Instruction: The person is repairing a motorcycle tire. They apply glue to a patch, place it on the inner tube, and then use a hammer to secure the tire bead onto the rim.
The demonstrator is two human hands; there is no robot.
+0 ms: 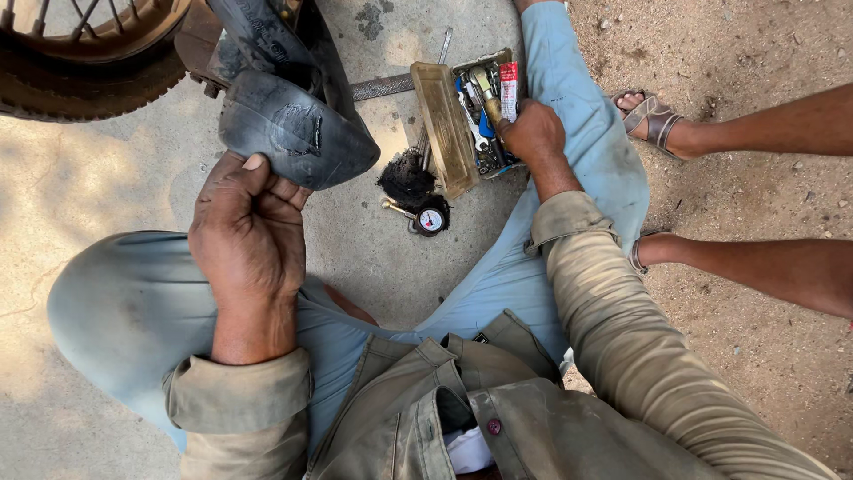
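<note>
Left hand (247,233) pinches the folded inner tube (289,124); right hand (531,131) rummages in the toolbox (444,124), grip unclear. Tube could slip loose.

Black rubber inner tube (289,124): folded into a thick rounded wad, matte, scuffed on the face, upper end running up toward the wheel at top left. Held up off the concrete at its lower left edge.

Tool box (462,120): small metal tin, open, brass-coloured lid standing on edge on its left side. Packed with small tools, blue bits, a red-and-white tube. Sits on the concrete against a light blue trouser leg.
</note>
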